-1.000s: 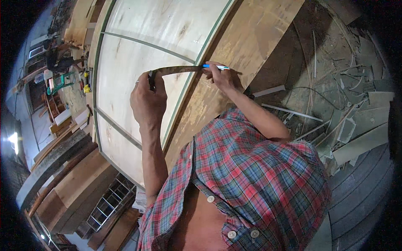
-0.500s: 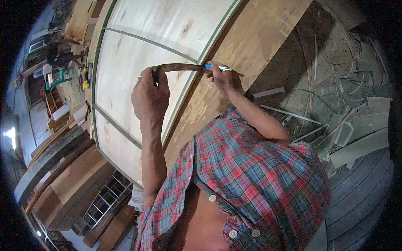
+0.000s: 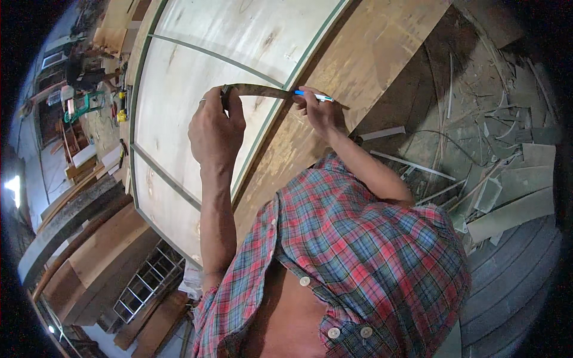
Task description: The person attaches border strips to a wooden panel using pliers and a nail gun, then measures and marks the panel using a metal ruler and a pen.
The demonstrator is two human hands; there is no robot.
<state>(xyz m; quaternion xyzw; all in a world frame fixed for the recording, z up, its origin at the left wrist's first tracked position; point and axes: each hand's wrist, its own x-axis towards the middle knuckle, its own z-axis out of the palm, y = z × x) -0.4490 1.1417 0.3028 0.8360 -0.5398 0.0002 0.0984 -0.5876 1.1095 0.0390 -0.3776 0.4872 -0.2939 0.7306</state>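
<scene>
My left hand is closed at the left end of a thin, dark, slightly bowed strip. It looks like a tape measure blade or the blade of a square; I cannot make out which. The strip spans a pale panel with green bands and reaches the panel's near right edge. Pinched in my right hand is a blue and white pen, its blue end at the strip's right end by that edge. The right fingers lie partly behind the pen.
A worn wooden board runs along the panel's right side. Scrap strips and offcuts litter the floor at right. To the left lie stacked curved planks, a metal ladder and a yellow tool.
Both hands keep their holds on the strip and the pen. The left hand has tilted slightly, and the whole view has shifted a little.
</scene>
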